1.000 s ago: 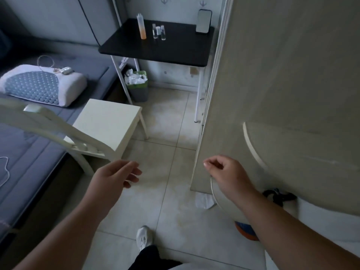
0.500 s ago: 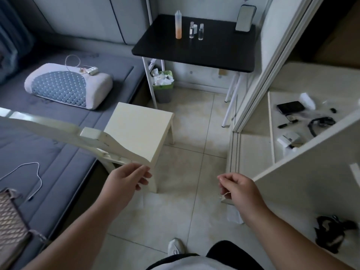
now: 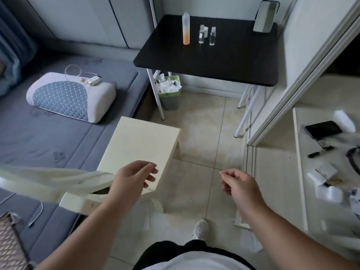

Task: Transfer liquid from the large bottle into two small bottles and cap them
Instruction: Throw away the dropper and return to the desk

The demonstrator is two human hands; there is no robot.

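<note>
A tall clear bottle (image 3: 186, 29) with orange liquid in its lower part stands on the black table (image 3: 214, 61) at the far end of the room. Just right of it stand two small clear bottles (image 3: 201, 34) (image 3: 212, 36), each with a pale top. Both hands are far from the table, low in the view. My left hand (image 3: 134, 177) hovers over the seat of a cream chair, fingers spread and empty. My right hand (image 3: 238, 184) hangs above the floor tiles with fingers loosely curled, holding nothing I can see.
The cream chair (image 3: 142, 145) stands between me and the table. A phone (image 3: 266, 16) leans at the table's back right. A green bin (image 3: 169, 92) sits under the table. A grey mattress with a pillow (image 3: 70, 96) lies left; a white shelf (image 3: 303, 172) with small items is right.
The view has swung left and forward, away from the cupboard door, so the table looms nearer. My left hand moved over the chair seat; both hands stay empty.
</note>
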